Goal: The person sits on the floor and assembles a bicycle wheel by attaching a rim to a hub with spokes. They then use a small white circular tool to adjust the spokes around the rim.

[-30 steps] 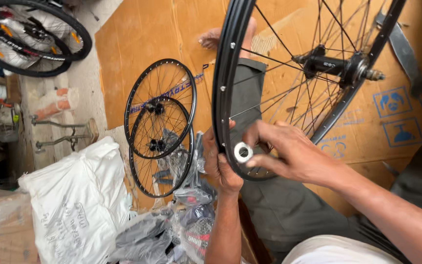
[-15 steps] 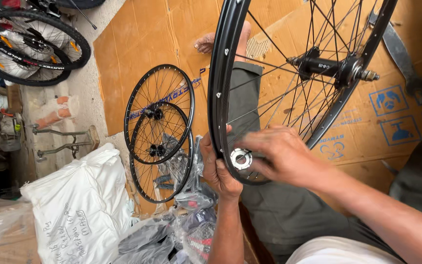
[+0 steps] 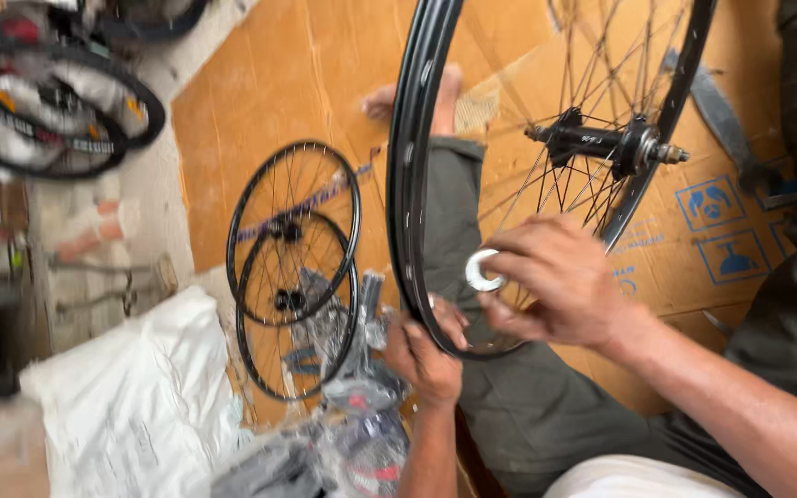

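Bare forearms, olive-green trousers (image 3: 518, 406), white shirt hem (image 3: 629, 480), one bare foot (image 3: 435, 97)

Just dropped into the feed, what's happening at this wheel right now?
A seated person steadies a black spoked bicycle wheel upright over their lap. The left hand grips the rim's lower edge, while the right hand holds a small silver ring-shaped tool against the spokes. Two smaller wheels lie on the cardboard beyond.

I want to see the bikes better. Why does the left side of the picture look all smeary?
In the head view, the tyred wheels at upper left and the white bag are smeared by blur. The big black rim and the right hand holding the small silver ring look only slightly soft. The light is soft and even, with no harsh glare on the cardboard.
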